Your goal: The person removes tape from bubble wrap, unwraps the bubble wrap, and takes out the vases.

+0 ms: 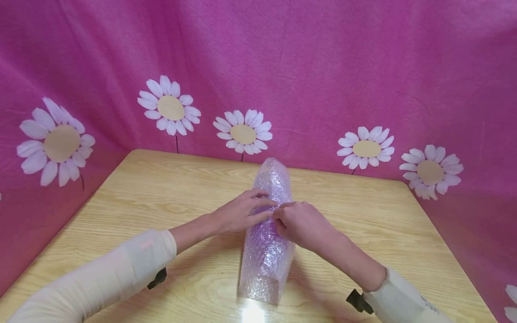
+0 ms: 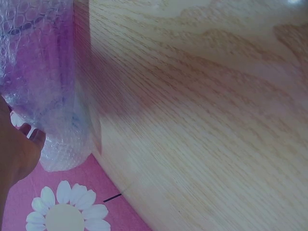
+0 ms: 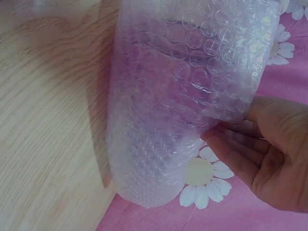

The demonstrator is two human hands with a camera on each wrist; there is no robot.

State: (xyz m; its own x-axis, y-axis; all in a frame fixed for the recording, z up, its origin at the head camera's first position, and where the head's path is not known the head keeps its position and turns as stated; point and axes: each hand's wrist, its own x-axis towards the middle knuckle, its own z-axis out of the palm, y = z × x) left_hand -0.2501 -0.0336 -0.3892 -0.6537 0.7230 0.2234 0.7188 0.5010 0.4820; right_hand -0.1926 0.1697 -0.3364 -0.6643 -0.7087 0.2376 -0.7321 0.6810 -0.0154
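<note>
Wrap (image 1: 266, 260): bubble sheet round a purple item (image 3: 173, 84), lying lengthwise on table (image 1: 181, 179), far end nr back edge.
R hand (image 1: 305, 226): thumb + fingers pinch wrap, prob. its edge; I'd draw it taut w/o tearing.
L hand (image 1: 241, 211): fingers extended, resting on wrap; I'd press flat nr R's pinch vs. slack.

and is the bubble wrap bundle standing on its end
No, the bubble wrap bundle lies on its long side on the table.

A wooden bench (image 1: 194, 188) lies beneath the hands (image 1: 244, 213) (image 1: 303, 225); beyond them hangs pink cloth (image 1: 303, 54) with white flowers (image 1: 243, 134).
</note>
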